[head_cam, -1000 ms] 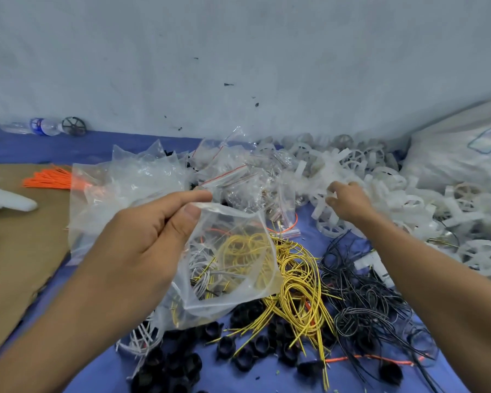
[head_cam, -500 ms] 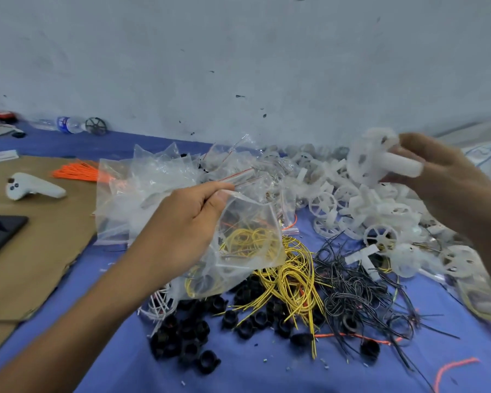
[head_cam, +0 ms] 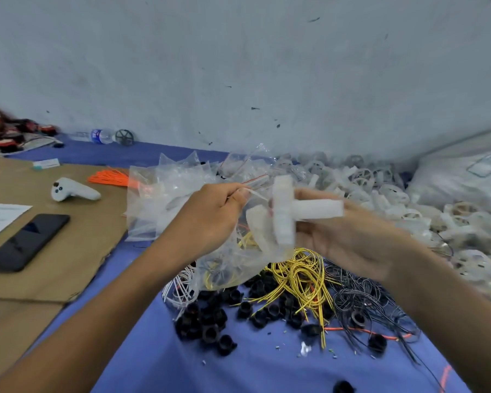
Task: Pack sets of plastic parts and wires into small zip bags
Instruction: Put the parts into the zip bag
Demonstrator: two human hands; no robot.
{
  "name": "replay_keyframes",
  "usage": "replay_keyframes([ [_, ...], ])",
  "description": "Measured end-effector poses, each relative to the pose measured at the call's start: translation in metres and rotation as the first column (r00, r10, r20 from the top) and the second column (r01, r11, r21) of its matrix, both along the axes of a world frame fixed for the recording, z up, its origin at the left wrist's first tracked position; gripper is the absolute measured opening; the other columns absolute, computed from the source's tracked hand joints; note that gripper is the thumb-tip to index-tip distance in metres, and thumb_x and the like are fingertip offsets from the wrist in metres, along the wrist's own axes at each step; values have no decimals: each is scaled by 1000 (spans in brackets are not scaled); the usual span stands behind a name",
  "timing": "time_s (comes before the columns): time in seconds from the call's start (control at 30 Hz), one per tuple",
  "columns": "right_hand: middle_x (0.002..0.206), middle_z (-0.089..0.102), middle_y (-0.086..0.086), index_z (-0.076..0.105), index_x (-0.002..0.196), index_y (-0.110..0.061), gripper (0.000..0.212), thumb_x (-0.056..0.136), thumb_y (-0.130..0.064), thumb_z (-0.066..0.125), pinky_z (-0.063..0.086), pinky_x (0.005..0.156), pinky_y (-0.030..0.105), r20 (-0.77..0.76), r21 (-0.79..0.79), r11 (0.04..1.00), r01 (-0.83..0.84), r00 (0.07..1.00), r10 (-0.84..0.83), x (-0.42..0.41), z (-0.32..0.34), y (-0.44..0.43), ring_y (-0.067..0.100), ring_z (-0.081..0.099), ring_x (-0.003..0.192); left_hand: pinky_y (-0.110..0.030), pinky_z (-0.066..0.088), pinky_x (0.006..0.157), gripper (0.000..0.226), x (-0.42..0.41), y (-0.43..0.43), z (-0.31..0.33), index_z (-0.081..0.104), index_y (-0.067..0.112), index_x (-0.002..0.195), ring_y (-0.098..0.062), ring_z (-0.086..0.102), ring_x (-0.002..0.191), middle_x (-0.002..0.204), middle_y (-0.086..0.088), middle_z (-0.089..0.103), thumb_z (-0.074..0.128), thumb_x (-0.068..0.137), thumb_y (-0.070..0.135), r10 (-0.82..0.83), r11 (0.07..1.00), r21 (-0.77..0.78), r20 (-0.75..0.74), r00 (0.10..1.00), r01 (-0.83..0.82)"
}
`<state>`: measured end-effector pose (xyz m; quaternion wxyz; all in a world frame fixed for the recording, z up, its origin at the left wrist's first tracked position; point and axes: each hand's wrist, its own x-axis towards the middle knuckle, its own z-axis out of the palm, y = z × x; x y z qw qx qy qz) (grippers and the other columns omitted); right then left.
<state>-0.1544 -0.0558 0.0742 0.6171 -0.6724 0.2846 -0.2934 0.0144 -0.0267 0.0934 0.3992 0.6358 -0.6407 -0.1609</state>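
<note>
The white plastic part, a disc on a stub shaft, looks light and rigid, so the shaft is the sensible grip. That's where the right hand holds it, fingers curled behind, right at the mouth of the zip bag. The bag is thin, limp, slippery film, and the left hand pinches its top edge above the bench. Blur smears the part, so I can't tell whether it has entered the opening, and the bag's lower half blends into the yellow wires behind.
</note>
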Motion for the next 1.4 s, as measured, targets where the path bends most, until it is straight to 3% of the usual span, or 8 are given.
replay_keyframes([
  [0.1, 117, 70, 10, 70, 114, -10, 24, 95, -19, 58, 57, 86, 34, 28, 64, 991, -113, 993, 112, -33, 30, -19, 24, 67, 106, -36, 44, 60, 39, 2, 3, 1, 70, 12, 101, -15, 52, 58, 69, -4, 63, 40, 105, 37, -31, 999, 11, 16, 999, 31],
  [0.37, 67, 62, 6, 72, 94, -33, 10, 95, -28, 63, 40, 45, 20, -214, -354, 935, 27, 971, -109, -45, 41, -36, 15, 51, 50, -37, 45, 59, 38, 4, 2, -1, 70, 10, 104, -23, 54, 60, 71, -6, 67, 41, 105, 34, -31, 1000, 6, 6, 1000, 31],
  [0.47, 68, 69, 3, 69, 92, -30, 2, 90, -31, 68, 48, 50, 24, -258, -360, 933, 23, 958, -124, -42, 39, -32, 12, 58, 56, -19, 37, 49, 32, 4, 2, -3, 72, 24, 107, -3, 47, 47, 57, 13, 59, 41, 106, 33, -24, 1000, 12, -19, 1000, 24],
  [0.67, 74, 73, -13, 61, 99, -33, 14, 89, -43, 64, 59, 56, 36, -469, -590, 807, -7, 817, -336, -34, 32, -31, 9, 69, 62, -19, 28, 45, 40, 9, 4, -2, 64, -2, 105, -4, 34, 43, 47, 14, 40, 41, 105, 31, 6, 1000, -29, -8, 1000, -6],
  [0.83, 106, 71, -15, 54, 128, -37, 37, 93, -27, 63, 56, 52, 28, -299, -421, 905, -55, 951, -81, -31, 27, -30, 14, 72, 77, -27, 34, 52, 39, 14, 5, -2, 65, 2, 103, -5, 37, 49, 52, 10, 41, 41, 104, 34, 30, 998, -48, -5, 1000, -30],
  [1.03, 85, 63, -21, 62, 107, -38, 17, 94, -28, 57, 46, 60, 25, -178, -757, 608, 240, 819, -546, -41, 25, -87, 2, 61, 68, -28, 41, 50, 25, 33, 1, -9, 70, 37, 98, -11, 40, 49, 53, 4, 41, 46, 103, 38, 62, 993, -95, -119, 991, -74],
  [1.13, 98, 68, -11, 65, 109, -30, 17, 95, -25, 56, 43, 70, 26, -359, -716, 674, 179, 734, -576, -36, 1, -125, 2, 58, 72, -29, 35, 50, 32, 36, -1, -13, 69, 16, 100, -5, 35, 48, 49, 11, 38, 45, 103, 37, 64, 992, -100, -123, 990, -76],
  [1.4, 123, 68, 0, 72, 115, -23, 26, 96, -22, 54, 45, 86, 27, -681, -569, 817, -98, 614, -400, 15, -78, -194, 20, 62, 108, -1, 37, 56, 25, 32, 7, -9, 70, 35, 109, 8, 52, 56, 55, 17, 60, 47, 99, 35, 12, 990, -135, -147, 989, -32],
])
